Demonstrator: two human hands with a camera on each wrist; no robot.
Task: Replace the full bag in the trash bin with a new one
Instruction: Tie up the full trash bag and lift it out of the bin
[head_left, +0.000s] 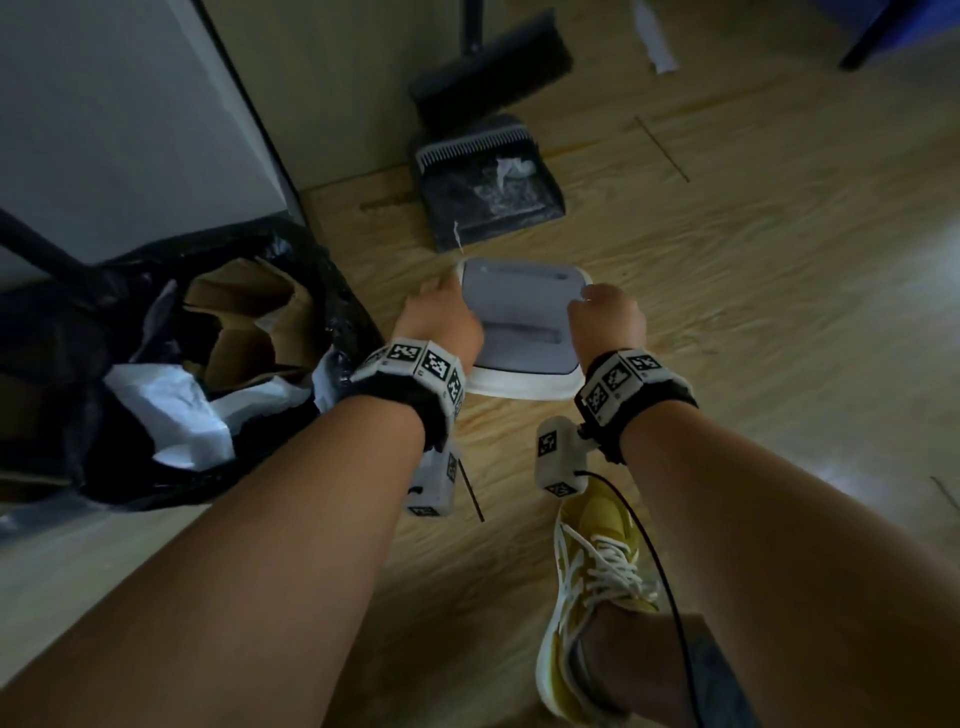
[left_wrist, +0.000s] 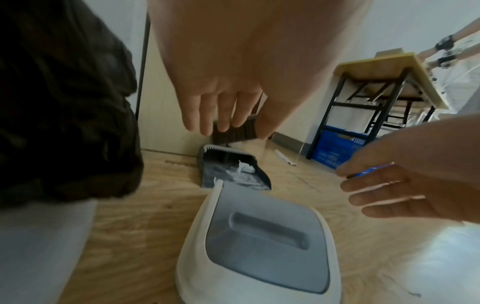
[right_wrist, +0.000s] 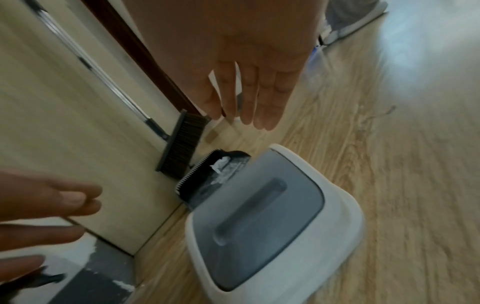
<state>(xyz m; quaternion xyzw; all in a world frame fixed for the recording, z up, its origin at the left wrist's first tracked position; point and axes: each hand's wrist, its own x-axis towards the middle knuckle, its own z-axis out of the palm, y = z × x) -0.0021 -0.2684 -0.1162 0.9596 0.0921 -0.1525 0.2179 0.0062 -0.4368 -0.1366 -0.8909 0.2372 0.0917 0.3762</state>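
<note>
Hands (head_left: 441, 325) (head_left: 608, 325) hover spread-fingered above the bin lid (head_left: 519, 322), holding nothing.

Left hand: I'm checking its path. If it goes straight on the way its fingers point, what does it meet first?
Probably the dustpan with paper scraps, then the broom behind it. The left hand hangs open over the bin lid; depth is unclear.

A dark dustpan (head_left: 491, 189) lies on the wood floor (head_left: 753, 291) with white scraps in it, a black broom (head_left: 493, 67) just behind it against the wall. A yellow shoe (head_left: 592, 582) stands on the floor. A blue crate (left_wrist: 337, 147) sits under a table (left_wrist: 381, 78).
</note>
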